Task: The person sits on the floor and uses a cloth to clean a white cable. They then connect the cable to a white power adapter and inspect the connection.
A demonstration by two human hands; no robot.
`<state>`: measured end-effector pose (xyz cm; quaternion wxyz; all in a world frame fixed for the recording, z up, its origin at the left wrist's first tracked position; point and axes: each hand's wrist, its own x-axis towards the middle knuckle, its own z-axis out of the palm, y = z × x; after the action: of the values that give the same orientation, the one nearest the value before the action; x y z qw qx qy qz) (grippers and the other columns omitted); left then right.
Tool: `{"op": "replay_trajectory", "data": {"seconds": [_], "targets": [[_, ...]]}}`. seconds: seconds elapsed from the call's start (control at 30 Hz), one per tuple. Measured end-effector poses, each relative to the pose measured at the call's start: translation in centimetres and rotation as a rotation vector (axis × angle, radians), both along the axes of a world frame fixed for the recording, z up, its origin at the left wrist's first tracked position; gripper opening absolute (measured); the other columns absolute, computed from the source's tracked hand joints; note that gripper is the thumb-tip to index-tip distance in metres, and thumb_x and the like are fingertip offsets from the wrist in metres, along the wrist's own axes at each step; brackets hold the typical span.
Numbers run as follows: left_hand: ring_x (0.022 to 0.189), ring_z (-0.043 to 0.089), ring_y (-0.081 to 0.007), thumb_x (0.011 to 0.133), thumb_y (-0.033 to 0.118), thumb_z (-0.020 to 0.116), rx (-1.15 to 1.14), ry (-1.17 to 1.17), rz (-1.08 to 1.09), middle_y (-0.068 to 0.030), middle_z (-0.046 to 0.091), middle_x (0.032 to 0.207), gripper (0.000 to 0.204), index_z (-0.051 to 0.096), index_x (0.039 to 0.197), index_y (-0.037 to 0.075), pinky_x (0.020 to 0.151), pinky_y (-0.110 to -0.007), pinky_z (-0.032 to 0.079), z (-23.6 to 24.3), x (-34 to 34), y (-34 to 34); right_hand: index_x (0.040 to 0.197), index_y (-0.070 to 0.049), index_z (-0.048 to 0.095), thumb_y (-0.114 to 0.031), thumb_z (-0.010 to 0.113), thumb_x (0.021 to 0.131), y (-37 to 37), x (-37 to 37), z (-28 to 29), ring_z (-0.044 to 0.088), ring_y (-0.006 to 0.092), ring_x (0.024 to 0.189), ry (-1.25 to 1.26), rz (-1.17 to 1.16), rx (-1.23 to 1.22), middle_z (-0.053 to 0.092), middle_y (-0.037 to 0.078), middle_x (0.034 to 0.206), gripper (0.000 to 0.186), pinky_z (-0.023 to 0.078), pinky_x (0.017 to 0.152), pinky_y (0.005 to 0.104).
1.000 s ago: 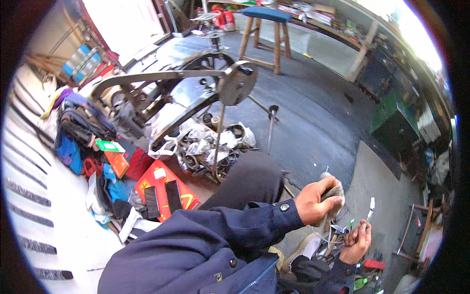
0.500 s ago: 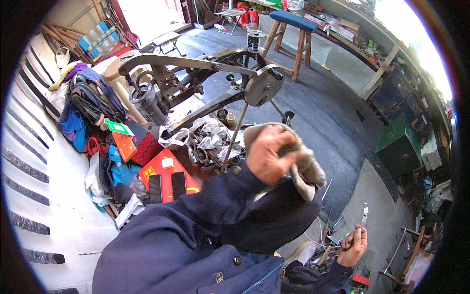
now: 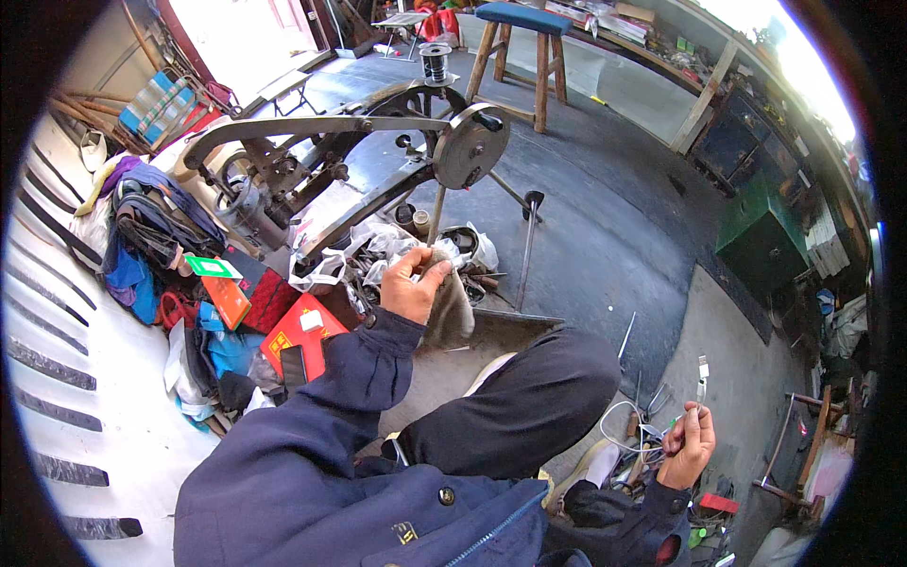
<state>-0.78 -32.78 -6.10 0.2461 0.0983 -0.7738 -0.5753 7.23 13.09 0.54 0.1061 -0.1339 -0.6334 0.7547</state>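
Observation:
My left hand (image 3: 408,288) grips a grey cloth (image 3: 452,317), which hangs down in front of the thin metal leg of an old cast-iron machine (image 3: 470,145), just beside a pile of white bags and parts (image 3: 364,260). My right hand (image 3: 688,444) is at the lower right, fingers pinched on a white cable with a plug (image 3: 702,376) pointing up; the cable loops down over scattered tools (image 3: 642,452) on the floor. My bent leg in dark trousers (image 3: 520,397) lies between the two hands.
On the left are a white slatted bench (image 3: 57,416), piled bags and clothes (image 3: 142,227), and a red box (image 3: 298,335). Behind stand a blue-topped stool (image 3: 522,21) and a long shelf (image 3: 652,52); at right are a green cabinet (image 3: 761,231) and a small wooden frame (image 3: 817,435).
My left hand and the cloth swung up over my knee, then moved left toward the machine. My right hand stays low at the right with the cable.

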Motion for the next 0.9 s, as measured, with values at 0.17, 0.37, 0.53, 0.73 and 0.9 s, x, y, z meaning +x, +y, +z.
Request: {"op": "replay_trajectory", "data": {"seconds": [0.17, 0.37, 0.53, 0.73, 0.9], "targets": [[0.080, 0.060, -0.0069, 0.088, 0.009, 0.073, 0.263, -0.115, -0.014, -0.0006, 0.070, 0.093, 0.026, 0.067, 0.112, 0.000, 0.074, -0.025, 0.050, -7.5, -1.5, -0.3, 0.103, -0.005, 0.062, -0.015, 0.057, 0.102, -0.2, 0.1, -0.3, 0.033, 0.0029, 0.048, -0.047, 0.002, -0.004, 0.044, -0.004, 0.064, 0.012, 0.027, 0.043, 0.0201], [0.087, 0.065, -0.0130, 0.086, 0.004, 0.069, 0.343, -0.175, 0.062, -0.0054, 0.071, 0.099, 0.029, 0.064, 0.115, 0.000, 0.081, -0.029, 0.052, -12.8, -5.4, 1.1, 0.102, -0.005, 0.062, -0.016, 0.058, 0.101, -0.7, -0.2, -0.6, 0.034, 0.0026, 0.048, -0.093, 0.012, 0.033, 0.046, -0.004, 0.064, 0.012, 0.028, 0.043, 0.0197], [0.095, 0.066, -0.0167, 0.086, 0.000, 0.065, 0.488, -0.150, 0.190, -0.0111, 0.069, 0.107, 0.036, 0.058, 0.121, -0.004, 0.089, -0.030, 0.051, -16.1, -8.3, 1.0, 0.102, -0.005, 0.061, -0.016, 0.057, 0.101, -0.9, -0.6, -1.2, 0.034, 0.0027, 0.048, -0.124, 0.012, 0.022, 0.046, -0.004, 0.064, 0.012, 0.028, 0.043, 0.0196], [0.087, 0.068, -0.0245, 0.088, 0.014, 0.068, 0.485, -0.465, 0.255, -0.0171, 0.065, 0.117, 0.050, 0.047, 0.132, 0.002, 0.055, -0.037, 0.060, -20.9, -8.0, 0.4, 0.104, -0.006, 0.060, -0.014, 0.056, 0.102, -0.6, -1.1, -2.7, 0.034, 0.0028, 0.047, -0.126, 0.058, -0.029, 0.047, -0.003, 0.065, 0.009, 0.030, 0.043, 0.0192], [0.081, 0.071, -0.0247, 0.093, 0.017, 0.063, 0.662, -0.630, 0.334, -0.0158, 0.067, 0.112, 0.052, 0.045, 0.141, 0.007, 0.050, -0.038, 0.055, -22.4, -2.5, 2.0, 0.107, -0.005, 0.059, -0.016, 0.057, 0.102, -0.8, -1.4, -3.6, 0.034, 0.0030, 0.047, -0.164, 0.108, -0.023, 0.047, -0.003, 0.065, 0.012, 0.030, 0.043, 0.0196]]}}
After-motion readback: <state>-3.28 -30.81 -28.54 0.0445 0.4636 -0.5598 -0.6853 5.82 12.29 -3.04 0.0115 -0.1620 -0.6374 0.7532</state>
